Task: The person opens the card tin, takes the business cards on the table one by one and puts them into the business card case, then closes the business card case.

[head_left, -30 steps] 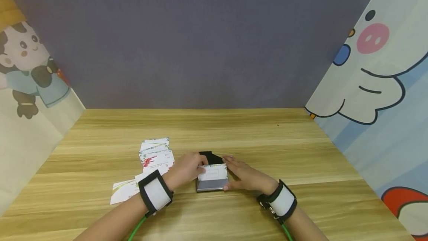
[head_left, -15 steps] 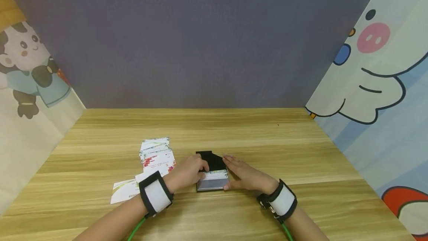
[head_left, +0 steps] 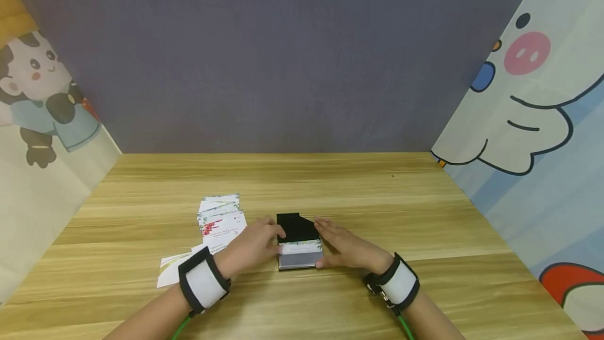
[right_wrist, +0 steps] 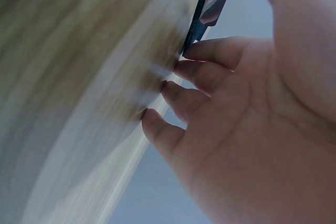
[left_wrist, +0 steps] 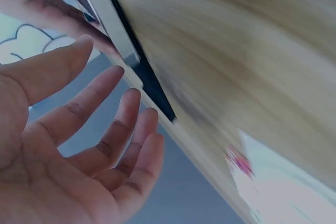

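Observation:
A card case (head_left: 299, 261) lies on the table between the hands, with a black flap (head_left: 296, 227) spread beyond its grey pocket. A white card (head_left: 302, 247) with a floral edge sits in the pocket, its upper strip showing. My left hand (head_left: 252, 244) is just left of the case, and in the left wrist view its fingers (left_wrist: 107, 145) are loosely bent with nothing between them. On the case's right side rests my right hand (head_left: 346, 245), thumb by the near corner and fingertips at the flap. The right wrist view shows its extended fingertips (right_wrist: 184, 98) against the table.
Overlapping printed cards (head_left: 220, 224) lie to the left, partly behind the left hand. Nearer, more white cards (head_left: 172, 272) lie beside the left wristband. A grey panel (head_left: 283, 56) stands behind the wooden table (head_left: 377, 198), with cartoon-printed sheets at both sides.
The white card has slid nearer, deeper into the case's pocket, uncovering more black flap. My left hand has let go and drawn back leftward. My right hand has stayed in place.

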`<action>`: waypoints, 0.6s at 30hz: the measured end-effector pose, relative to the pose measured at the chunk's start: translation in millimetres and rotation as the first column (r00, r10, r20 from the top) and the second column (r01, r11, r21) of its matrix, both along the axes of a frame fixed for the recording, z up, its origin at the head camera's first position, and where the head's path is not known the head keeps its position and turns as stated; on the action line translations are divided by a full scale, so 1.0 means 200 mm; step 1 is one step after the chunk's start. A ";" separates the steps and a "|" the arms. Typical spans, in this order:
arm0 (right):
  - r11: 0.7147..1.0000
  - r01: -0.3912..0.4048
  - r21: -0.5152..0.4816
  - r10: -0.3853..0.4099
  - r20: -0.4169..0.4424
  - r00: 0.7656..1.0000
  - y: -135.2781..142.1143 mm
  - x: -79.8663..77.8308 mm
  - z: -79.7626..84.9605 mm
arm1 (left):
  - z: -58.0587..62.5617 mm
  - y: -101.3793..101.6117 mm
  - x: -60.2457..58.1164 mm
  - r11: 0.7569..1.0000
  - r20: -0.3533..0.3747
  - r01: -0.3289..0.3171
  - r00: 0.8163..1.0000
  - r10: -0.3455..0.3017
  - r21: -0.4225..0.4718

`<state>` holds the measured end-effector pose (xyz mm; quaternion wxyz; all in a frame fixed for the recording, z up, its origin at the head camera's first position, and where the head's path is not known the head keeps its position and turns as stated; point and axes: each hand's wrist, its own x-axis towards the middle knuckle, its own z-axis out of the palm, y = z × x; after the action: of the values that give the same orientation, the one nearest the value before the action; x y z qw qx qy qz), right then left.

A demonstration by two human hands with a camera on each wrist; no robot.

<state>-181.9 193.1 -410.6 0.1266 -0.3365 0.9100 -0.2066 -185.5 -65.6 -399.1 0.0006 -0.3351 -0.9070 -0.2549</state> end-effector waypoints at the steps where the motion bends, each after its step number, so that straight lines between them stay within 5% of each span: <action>1: 1.000 -0.002 -0.001 0.002 0.000 1.000 0.00 0.00 0.00 | 0.00 -0.02 0.00 1.000 -0.004 -0.012 1.000 0.012 0.004; 9: 1.000 -0.019 -0.003 0.019 -0.002 1.000 0.00 0.00 0.00 | 0.03 -0.24 0.04 0.983 -0.003 -0.165 0.986 0.165 -0.074; 18: 1.000 -0.013 -0.001 0.013 -0.003 1.000 0.00 0.01 0.01 | 0.09 -0.49 0.09 0.962 0.032 -0.202 0.977 0.211 -0.184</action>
<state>-180.5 193.3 -408.5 0.1266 -0.3426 0.9079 -0.2058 -166.7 -163.8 -380.7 -0.0266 -0.2306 -0.9561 -0.1790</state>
